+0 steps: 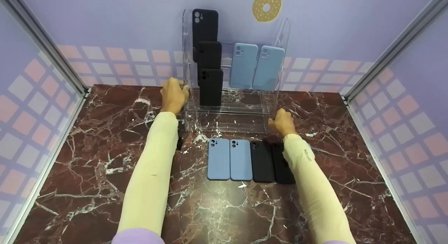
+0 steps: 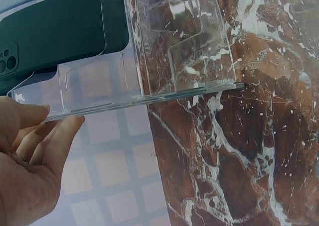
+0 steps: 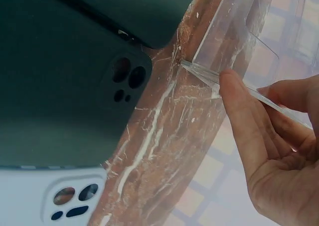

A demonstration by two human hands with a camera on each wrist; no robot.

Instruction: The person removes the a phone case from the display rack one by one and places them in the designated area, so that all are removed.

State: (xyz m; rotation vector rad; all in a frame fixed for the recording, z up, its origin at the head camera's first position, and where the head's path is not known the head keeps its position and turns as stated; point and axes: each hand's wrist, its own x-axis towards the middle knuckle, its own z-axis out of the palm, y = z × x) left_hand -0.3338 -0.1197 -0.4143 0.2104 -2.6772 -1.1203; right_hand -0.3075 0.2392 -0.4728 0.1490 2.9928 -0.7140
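Fingers (image 3: 239, 111) against clear stand (image 3: 259, 94), wrist view only.

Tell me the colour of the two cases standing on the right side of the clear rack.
Light blue cases; clearest in the head view.

The display stand (image 1: 238, 107) is clear, glossy plastic with smooth edges; the phone cases (image 1: 241, 160) look matt and soft, like silicone, in black and pale blue. The desk (image 1: 105, 160) is polished red-brown marble with white veins
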